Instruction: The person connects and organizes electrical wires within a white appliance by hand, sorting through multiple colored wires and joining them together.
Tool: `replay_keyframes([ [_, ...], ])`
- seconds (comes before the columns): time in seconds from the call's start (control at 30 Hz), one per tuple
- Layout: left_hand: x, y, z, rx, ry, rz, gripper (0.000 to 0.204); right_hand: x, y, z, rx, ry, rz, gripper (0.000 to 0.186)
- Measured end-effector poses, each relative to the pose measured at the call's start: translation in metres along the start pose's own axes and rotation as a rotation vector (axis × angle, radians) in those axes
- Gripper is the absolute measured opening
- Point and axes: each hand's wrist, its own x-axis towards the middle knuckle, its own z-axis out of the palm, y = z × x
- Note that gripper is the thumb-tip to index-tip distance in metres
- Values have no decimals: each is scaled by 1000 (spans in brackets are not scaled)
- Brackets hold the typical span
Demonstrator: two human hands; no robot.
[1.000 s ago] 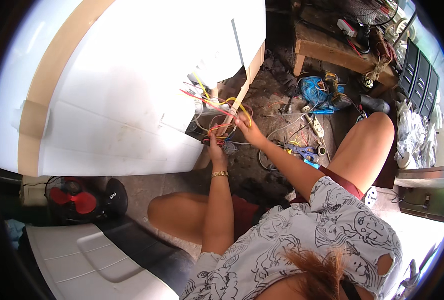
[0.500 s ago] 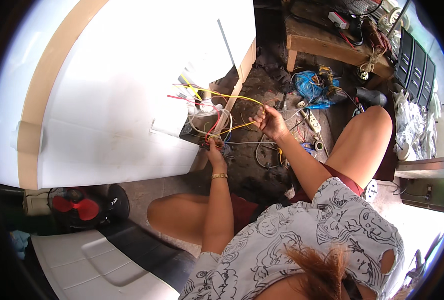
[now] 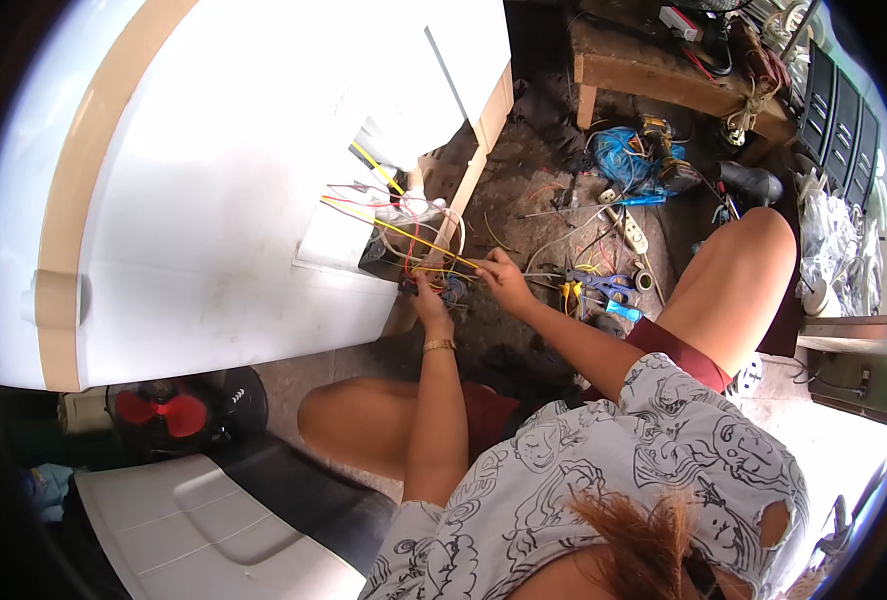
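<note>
Beside the open lower corner of a large white appliance (image 3: 214, 200), both my hands are at a tangle of thin wires. My right hand (image 3: 507, 284) is closed in a pinch on a yellow wire (image 3: 404, 234), which runs fairly straight up and left across the white panel. My left hand (image 3: 433, 305) is closed around a cluster of red, yellow and other wires (image 3: 416, 262) near a dark opening; what lies inside its fingers is partly hidden. A white connector-like part (image 3: 419, 205) with pale wires hangs above. Another thick yellow strip (image 3: 377, 168) slants from the panel.
Right of my hands lie blue-handled pliers (image 3: 614, 284), a blue screwdriver (image 3: 622, 311), a tape roll (image 3: 644, 281) and a power strip (image 3: 631, 230). Farther off are a drill (image 3: 656, 135), a blue bag (image 3: 619, 160) and a wooden bench (image 3: 664, 80). A red-bladed fan (image 3: 171, 412) stands left.
My right hand has moved left and down, closer to my left hand. The yellow wire, bowed out in a loop before, now runs straighter. The pliers and screwdriver show more fully. My left hand has barely moved.
</note>
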Motion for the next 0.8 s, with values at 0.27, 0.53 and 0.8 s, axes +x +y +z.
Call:
replay_keyframes([
  [0.27,-1,2,1,-61,-75,-8,29,-7,-3,20,-142,-209,89,39],
  [0.53,9,-16,-17,-135,-61,-28,27,-17,-27,-14,-516,-220,-46,68],
  [0.8,2,11,-1,-89,-185,-45,22,12,-16,1,-830,-451,-120,36],
])
